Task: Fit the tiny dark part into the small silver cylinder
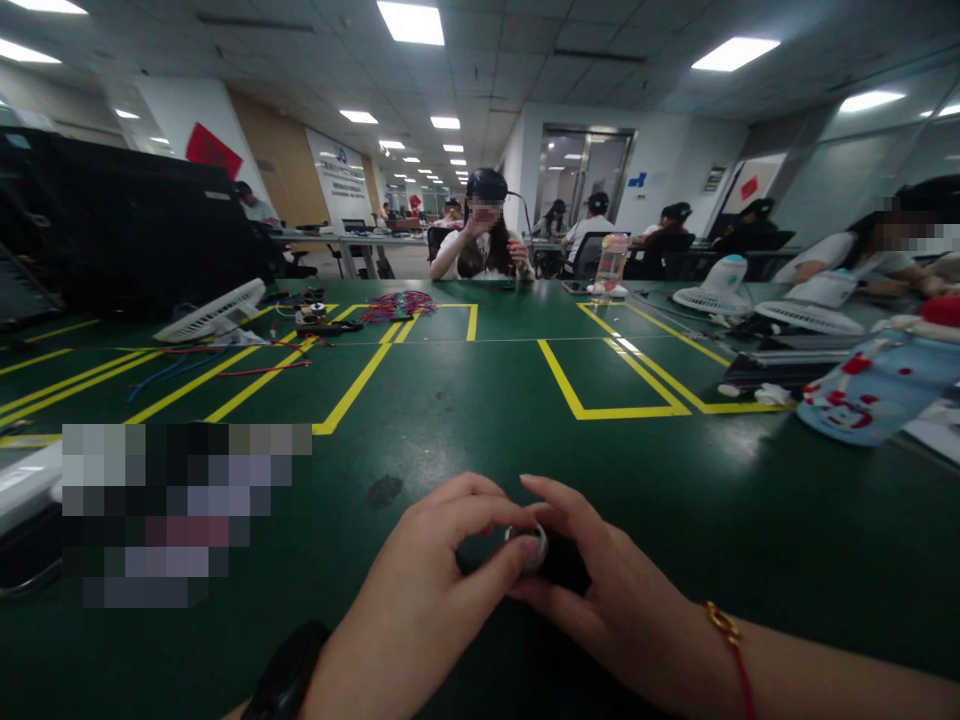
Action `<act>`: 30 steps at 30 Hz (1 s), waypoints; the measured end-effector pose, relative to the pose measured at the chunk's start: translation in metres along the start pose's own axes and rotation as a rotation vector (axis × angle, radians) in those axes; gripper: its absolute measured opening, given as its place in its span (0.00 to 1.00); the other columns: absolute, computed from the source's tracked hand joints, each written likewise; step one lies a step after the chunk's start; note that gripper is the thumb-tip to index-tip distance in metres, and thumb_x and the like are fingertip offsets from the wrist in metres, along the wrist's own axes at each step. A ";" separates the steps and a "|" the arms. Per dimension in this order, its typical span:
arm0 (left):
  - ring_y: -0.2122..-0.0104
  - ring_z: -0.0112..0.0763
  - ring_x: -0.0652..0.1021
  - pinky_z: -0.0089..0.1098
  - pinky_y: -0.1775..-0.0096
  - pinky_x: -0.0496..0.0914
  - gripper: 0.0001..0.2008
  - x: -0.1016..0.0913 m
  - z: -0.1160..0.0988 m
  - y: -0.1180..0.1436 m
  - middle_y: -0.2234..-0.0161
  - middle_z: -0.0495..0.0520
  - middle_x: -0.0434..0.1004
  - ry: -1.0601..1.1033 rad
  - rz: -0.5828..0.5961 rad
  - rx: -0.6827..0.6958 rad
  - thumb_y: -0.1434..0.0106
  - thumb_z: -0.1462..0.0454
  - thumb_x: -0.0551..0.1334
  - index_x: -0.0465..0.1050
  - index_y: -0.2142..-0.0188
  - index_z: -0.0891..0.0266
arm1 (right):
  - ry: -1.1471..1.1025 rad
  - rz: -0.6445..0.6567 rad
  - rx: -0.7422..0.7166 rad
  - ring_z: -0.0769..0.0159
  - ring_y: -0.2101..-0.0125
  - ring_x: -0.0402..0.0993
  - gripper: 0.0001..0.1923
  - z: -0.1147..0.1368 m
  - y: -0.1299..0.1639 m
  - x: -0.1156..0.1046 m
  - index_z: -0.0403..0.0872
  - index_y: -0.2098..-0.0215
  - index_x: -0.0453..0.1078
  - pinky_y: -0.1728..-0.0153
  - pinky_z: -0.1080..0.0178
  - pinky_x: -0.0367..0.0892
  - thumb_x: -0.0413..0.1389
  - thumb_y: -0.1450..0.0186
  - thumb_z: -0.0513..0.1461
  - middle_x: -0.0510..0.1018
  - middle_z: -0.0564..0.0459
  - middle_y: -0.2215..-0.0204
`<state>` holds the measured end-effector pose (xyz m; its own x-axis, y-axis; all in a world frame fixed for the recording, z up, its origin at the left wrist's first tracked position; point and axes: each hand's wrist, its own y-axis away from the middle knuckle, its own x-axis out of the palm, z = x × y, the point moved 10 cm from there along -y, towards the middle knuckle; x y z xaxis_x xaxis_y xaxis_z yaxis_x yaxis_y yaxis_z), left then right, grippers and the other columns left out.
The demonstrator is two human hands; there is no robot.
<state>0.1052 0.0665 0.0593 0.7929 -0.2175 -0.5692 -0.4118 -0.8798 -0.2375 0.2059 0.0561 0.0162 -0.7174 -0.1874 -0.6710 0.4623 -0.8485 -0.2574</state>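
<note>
Green matte worktable with yellow tape lines, open office behind. We see left hand and right hand meet at near edge, fingers curled around small black round part with silver ring, pinched between them, steadied low over table. Axis seems upward-facing; cannot tell surely. White desk fan lies far left.
</note>
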 end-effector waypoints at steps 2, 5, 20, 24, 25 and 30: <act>0.63 0.31 0.75 0.30 0.60 0.68 0.06 -0.005 0.000 0.002 0.65 0.48 0.75 -0.001 -0.030 -0.007 0.37 0.65 0.61 0.78 0.64 0.54 | 0.020 -0.016 -0.007 0.73 0.53 0.69 0.35 0.001 0.001 -0.002 0.59 0.40 0.45 0.52 0.65 0.66 0.58 0.39 0.42 0.70 0.58 0.50; 0.62 0.31 0.75 0.31 0.59 0.68 0.07 -0.014 0.010 0.006 0.64 0.47 0.74 -0.027 -0.075 -0.045 0.35 0.62 0.60 0.78 0.64 0.52 | 0.070 -0.028 -0.004 0.72 0.55 0.69 0.28 0.004 0.003 -0.006 0.56 0.44 0.52 0.54 0.65 0.67 0.57 0.40 0.41 0.70 0.57 0.51; 0.51 0.40 0.72 0.44 0.48 0.64 0.18 0.001 0.043 0.017 0.50 0.49 0.73 -0.271 0.072 -0.061 0.40 0.59 0.64 0.72 0.50 0.46 | 0.142 -0.168 0.006 0.72 0.58 0.70 0.16 -0.005 0.010 -0.046 0.51 0.50 0.59 0.57 0.67 0.68 0.51 0.36 0.41 0.72 0.53 0.56; 0.48 0.39 0.71 0.42 0.45 0.63 0.17 -0.022 0.050 0.025 0.47 0.49 0.70 -0.131 0.069 -0.121 0.39 0.58 0.62 0.72 0.49 0.46 | 0.276 -0.304 0.141 0.66 0.55 0.70 0.19 -0.046 0.028 -0.100 0.50 0.47 0.59 0.56 0.63 0.69 0.50 0.36 0.45 0.71 0.50 0.52; 0.48 0.39 0.72 0.42 0.45 0.64 0.17 -0.030 0.054 0.027 0.47 0.49 0.71 -0.111 0.047 -0.142 0.39 0.58 0.62 0.72 0.50 0.46 | 0.310 -0.356 0.176 0.64 0.54 0.71 0.21 -0.057 0.037 -0.117 0.50 0.46 0.59 0.55 0.61 0.69 0.51 0.36 0.46 0.71 0.49 0.52; 0.60 0.39 0.78 0.35 0.59 0.72 0.14 -0.054 0.086 0.035 0.60 0.52 0.79 0.050 -0.088 -0.310 0.37 0.56 0.60 0.75 0.53 0.54 | 0.525 -0.565 0.551 0.65 0.74 0.74 0.27 -0.121 0.109 -0.208 0.54 0.43 0.58 0.74 0.62 0.70 0.50 0.37 0.53 0.74 0.46 0.58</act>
<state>0.0091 0.0841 0.0140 0.8434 -0.1488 -0.5163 -0.1904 -0.9813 -0.0282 0.4685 0.0625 0.0435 -0.3721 0.4554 -0.8088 -0.2894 -0.8849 -0.3651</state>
